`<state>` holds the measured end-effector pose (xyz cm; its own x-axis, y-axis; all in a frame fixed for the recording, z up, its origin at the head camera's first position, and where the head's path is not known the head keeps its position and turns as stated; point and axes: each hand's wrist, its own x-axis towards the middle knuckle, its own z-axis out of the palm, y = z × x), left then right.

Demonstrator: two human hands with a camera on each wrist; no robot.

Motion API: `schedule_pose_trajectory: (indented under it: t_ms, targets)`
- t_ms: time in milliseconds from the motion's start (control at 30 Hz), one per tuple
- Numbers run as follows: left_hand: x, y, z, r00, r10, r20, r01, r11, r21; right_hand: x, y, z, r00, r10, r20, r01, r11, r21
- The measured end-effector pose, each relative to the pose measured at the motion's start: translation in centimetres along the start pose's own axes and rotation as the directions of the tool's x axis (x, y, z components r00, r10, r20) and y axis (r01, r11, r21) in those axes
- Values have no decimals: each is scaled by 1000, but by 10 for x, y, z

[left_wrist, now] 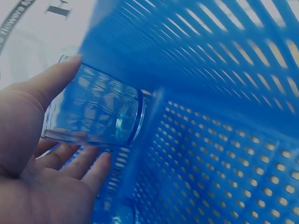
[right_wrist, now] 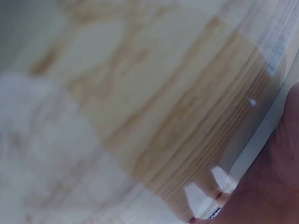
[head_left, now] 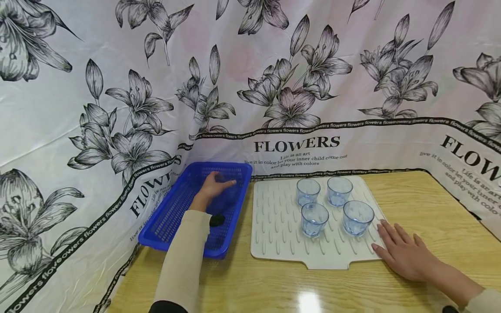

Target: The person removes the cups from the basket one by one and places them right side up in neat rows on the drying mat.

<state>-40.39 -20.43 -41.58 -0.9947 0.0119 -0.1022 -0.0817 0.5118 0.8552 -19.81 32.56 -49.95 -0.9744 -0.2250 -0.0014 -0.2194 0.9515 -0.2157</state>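
Inside the blue basket [head_left: 238, 208], my left hand [head_left: 213, 190] has its thumb and fingers around a clear bluish glass [left_wrist: 96, 107]. The left wrist view shows the thumb along one side by the rim and the fingers on the other side. Part of another glass [left_wrist: 122, 212] shows below that hand. My right hand [head_left: 405, 252] rests with fingers extended at the right edge of a white ridged draining board [head_left: 274, 234]. Several bluish glasses stand grouped on the board, the nearest to that hand being the front right glass [head_left: 358, 218].
The basket stands left of the board on a wooden table [head_left: 242, 287]. A curtain [head_left: 297, 152] printed with flowers hangs behind the table and along its left and right sides. A small dark object [head_left: 216, 220] shows beside the left cuff.
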Motion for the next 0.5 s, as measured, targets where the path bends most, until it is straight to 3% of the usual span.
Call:
schedule_pose_trajectory:
  t_ms: [300,500]
  targets:
    - [-7,16,-9,998,59,-23,-60,998,-17,-1,-2,-4,1000,-1,8,1,1000,-14]
    - [-13,24,-16,997,70,-40,-74,992,-97,0,-1,-2,1000,-2,5,2,1000,8]
